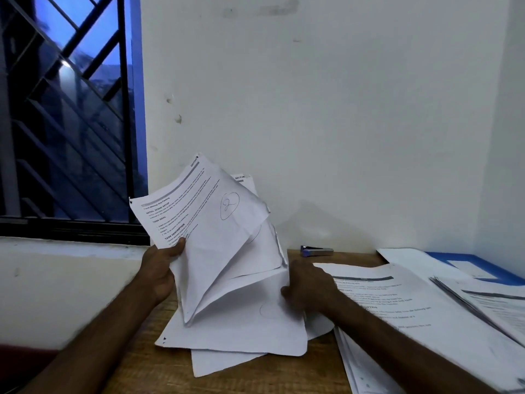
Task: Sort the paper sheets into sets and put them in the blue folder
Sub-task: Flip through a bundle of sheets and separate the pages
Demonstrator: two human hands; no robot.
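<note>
Forearms reach in from the lower corners over a wooden table (pixel 255 373). Nearest the camera, loose sheets (pixel 227 342) lie flat and overlapping on the wood, their corners fanned out toward the near edge. Above them the left hand (pixel 159 268) pinches a bundle (pixel 216 237) of sheets by its left edge, thumb on the printed front and fingers hidden behind, so the bundle stands tilted up off the table. Its front page carries printed headings and a hand-drawn circle around the number 2. The bundle's lower pages sag and splay open toward the right. The right hand (pixel 309 288) is closed on one of these lower pages at its right edge, fingers curled under the paper and mostly hidden by it.

To the right, a printed stack (pixel 397 302) lies face up, partly covered by the right forearm. Further right a second stack (pixel 488 305) overlaps it at an angle. Beyond these, the folder (pixel 468 261) lies flat in the far right corner, blue, with paper over much of it so only its far edge and a pale label show.

Behind the held bundle, a stapler (pixel 316 251) sits on the table against the wall (pixel 341 109). A barred window (pixel 65 109) fills the far left, dark blue outside.
</note>
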